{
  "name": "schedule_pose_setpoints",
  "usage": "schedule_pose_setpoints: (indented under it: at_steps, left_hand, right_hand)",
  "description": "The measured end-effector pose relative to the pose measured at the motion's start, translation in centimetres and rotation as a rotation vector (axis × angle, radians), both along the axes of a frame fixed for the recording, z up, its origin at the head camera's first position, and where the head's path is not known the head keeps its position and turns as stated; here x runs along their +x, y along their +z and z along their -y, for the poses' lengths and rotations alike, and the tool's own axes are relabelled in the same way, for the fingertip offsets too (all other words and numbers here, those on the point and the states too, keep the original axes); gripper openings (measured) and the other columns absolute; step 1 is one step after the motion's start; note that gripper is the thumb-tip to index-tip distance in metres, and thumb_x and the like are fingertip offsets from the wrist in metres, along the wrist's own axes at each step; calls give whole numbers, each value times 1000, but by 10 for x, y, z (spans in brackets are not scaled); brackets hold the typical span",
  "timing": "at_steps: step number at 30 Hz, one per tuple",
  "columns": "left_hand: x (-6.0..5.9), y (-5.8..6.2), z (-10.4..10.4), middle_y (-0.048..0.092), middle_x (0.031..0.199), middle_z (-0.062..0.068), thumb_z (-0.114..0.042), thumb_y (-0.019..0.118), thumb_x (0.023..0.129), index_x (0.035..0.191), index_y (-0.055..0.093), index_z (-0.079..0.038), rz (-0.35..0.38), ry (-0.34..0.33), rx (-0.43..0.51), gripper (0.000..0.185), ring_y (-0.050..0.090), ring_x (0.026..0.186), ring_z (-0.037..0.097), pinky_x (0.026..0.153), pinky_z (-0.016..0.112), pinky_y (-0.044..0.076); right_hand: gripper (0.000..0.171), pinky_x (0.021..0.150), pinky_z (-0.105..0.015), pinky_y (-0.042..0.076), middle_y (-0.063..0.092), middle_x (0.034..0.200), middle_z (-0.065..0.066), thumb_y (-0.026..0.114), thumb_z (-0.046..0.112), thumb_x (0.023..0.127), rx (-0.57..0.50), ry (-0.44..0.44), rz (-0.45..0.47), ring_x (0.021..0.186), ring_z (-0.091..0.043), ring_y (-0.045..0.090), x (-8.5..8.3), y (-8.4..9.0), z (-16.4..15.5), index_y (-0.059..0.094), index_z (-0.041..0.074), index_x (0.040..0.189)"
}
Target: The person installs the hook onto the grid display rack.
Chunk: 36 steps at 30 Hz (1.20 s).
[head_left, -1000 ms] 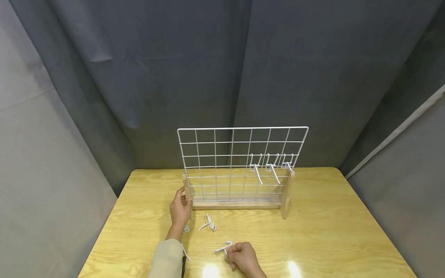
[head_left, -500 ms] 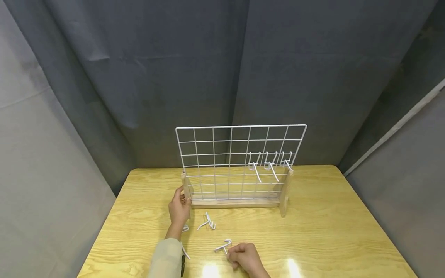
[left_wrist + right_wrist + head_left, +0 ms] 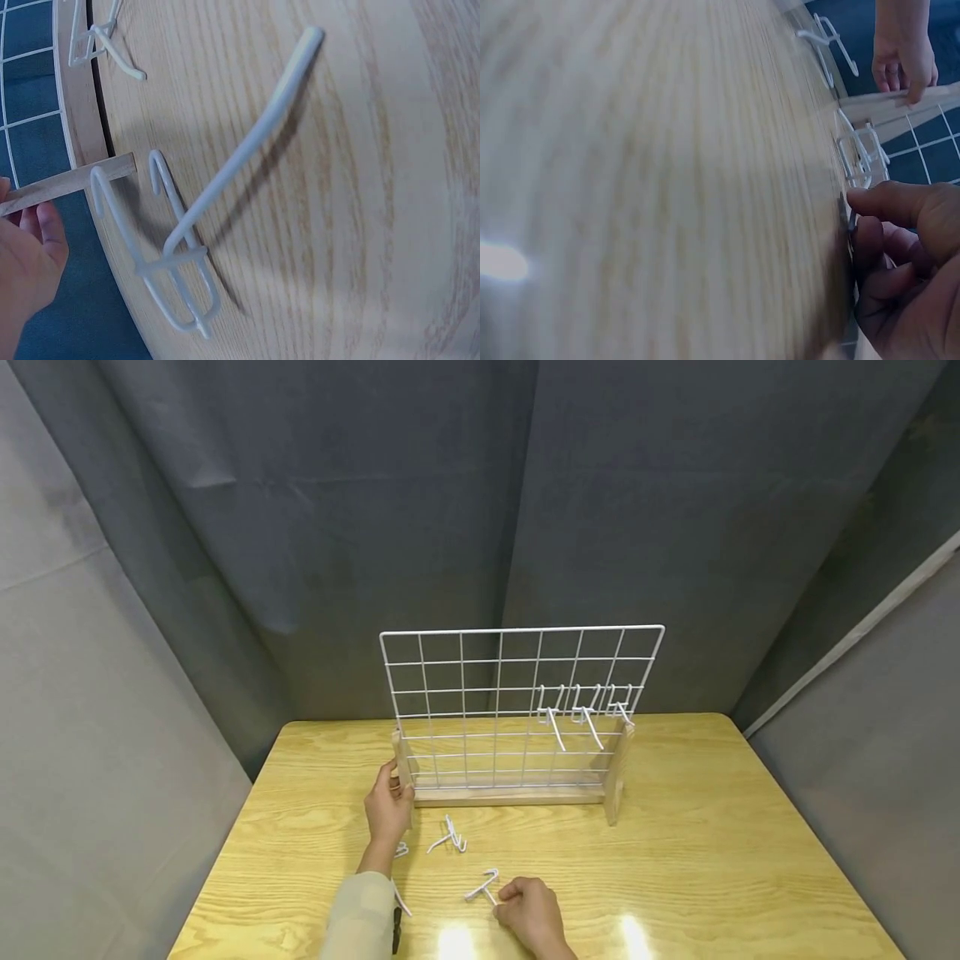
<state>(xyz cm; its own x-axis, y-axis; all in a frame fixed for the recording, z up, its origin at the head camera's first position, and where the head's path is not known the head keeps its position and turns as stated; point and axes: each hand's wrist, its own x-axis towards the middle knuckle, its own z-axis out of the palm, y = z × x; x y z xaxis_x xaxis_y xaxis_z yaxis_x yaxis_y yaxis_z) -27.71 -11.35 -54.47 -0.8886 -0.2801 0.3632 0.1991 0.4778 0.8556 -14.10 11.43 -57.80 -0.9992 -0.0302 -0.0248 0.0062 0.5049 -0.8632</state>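
A white wire grid [image 3: 480, 692] stands upright in a wooden base [image 3: 510, 797]. My left hand [image 3: 387, 810] holds the left wooden upright [image 3: 75, 180], thumb on one side and fingers on the other. Low in the head view, my right hand [image 3: 531, 914] pinches the prong of a white wire hook [image 3: 482, 887] just above or at the tabletop; I cannot tell if it touches. One loose hook [image 3: 450, 837] lies in front of the base. Another hook [image 3: 247, 146] lies beside my left forearm, partly hidden by it in the head view.
Three white hooks hang on the grid's right side, the leftmost hook [image 3: 552, 720] near its middle. The yellow wood-grain table [image 3: 712, 843] extends to both sides of the stand. Grey curtains [image 3: 375, 527] enclose the back and sides.
The hook in my right hand has tilted, its double-hooked end rising slightly away from me. My left hand stays on the upright. The whole view has shifted slightly.
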Motion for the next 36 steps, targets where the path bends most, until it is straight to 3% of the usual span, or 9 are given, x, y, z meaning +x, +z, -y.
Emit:
schedule_pose_setpoints:
  at_steps: [5, 8, 13, 17, 21, 27, 36]
  left_hand:
    - [0, 0, -1, 65, 89, 18, 8, 66, 77, 123, 55, -6, -2, 8, 1, 49, 66, 78, 30, 68, 33, 57]
    - [1, 1, -1, 65, 90, 17, 7, 66, 78, 123, 54, -6, 10, 3, 4, 49, 66, 79, 30, 69, 34, 57]
    - [2, 0, -1, 64, 90, 16, 4, 66, 80, 124, 54, -7, 25, -12, 5, 47, 66, 80, 30, 68, 36, 57]
    - [1, 0, -1, 64, 89, 16, 4, 66, 80, 124, 54, -7, 20, -9, 6, 47, 66, 79, 29, 68, 35, 57]
    - [0, 0, 0, 64, 89, 15, 4, 66, 79, 122, 55, -7, 21, -4, 4, 46, 66, 79, 29, 68, 35, 57]
    - [0, 1, 2, 64, 91, 16, 3, 65, 80, 123, 54, -7, 32, -4, -4, 46, 66, 80, 30, 69, 36, 57]
    - [1, 1, 2, 64, 90, 16, 5, 64, 79, 124, 54, -7, 25, -16, 11, 47, 66, 80, 31, 68, 37, 57]
  right_hand:
    - [13, 56, -28, 52, 62, 68, 2, 77, 2, 68, 102, -26, -66, 61, -10, 57, -10, 2, -7, 68, 5, 78]
    - [13, 54, -25, 50, 61, 69, 4, 77, 3, 69, 101, -33, -71, 62, -9, 55, -16, 1, -11, 68, 5, 79]
    - [14, 55, -23, 52, 61, 72, 0, 75, 1, 72, -57, 8, 2, 64, -12, 57, -22, 2, -21, 68, -1, 84]
    - [19, 56, -27, 55, 63, 76, -9, 70, -2, 76, -263, 124, 94, 65, -17, 60, -31, 5, -31, 65, -10, 92]
    - [23, 51, -24, 53, 64, 76, -14, 69, -1, 77, -367, 237, 196, 60, -16, 59, -43, 5, -37, 63, -13, 96]
    - [21, 39, -12, 33, 65, 70, -11, 72, 2, 75, -329, 308, 294, 49, -9, 55, -57, 9, -42, 66, -7, 93]
    - [16, 38, -13, 32, 66, 67, -7, 76, 0, 70, -171, 398, 279, 45, -8, 52, -66, 14, -37, 70, -2, 84]
